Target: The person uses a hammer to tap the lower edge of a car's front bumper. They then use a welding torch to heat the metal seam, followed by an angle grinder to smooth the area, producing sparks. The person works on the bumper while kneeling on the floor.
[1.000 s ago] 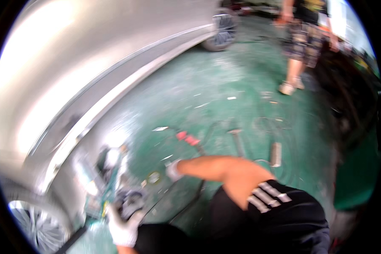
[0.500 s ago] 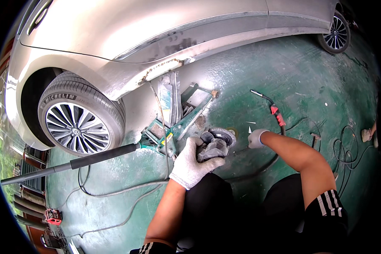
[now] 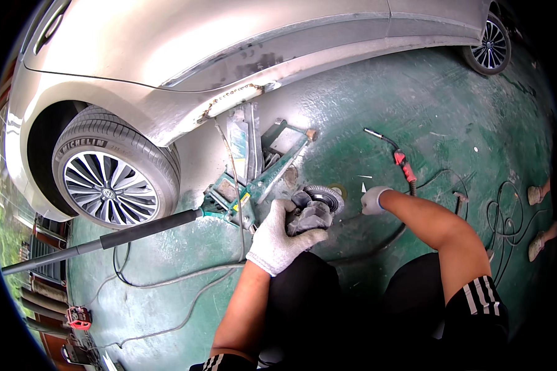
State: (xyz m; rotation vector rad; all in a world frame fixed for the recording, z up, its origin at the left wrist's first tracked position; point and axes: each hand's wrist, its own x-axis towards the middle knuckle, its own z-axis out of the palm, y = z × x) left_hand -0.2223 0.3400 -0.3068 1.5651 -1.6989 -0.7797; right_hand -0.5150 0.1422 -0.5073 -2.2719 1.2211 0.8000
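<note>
the gloved left hand (image 3: pixel 277 243) has thumb and fingers clamped around the grinder (image 3: pixel 312 217), which is just beyond the left knee (image 3: pixel 303 281), between the jack (image 3: pixel 263 184) and the right hand (image 3: pixel 372 201). the right hand's gloved fingers are curled together near the torch (image 3: pixel 404 166); whether they grip anything i cannot tell.

You are wearing this wide fisheye camera on your head, the left of a pair. It is looking down and forward, showing your left hand (image 3: pixel 273 243) and right hand (image 3: pixel 373 201) close by, while the car (image 3: pixel 124 46) is curving across the upper left and the floor (image 3: pixel 359 105) is spreading farther off.
</note>
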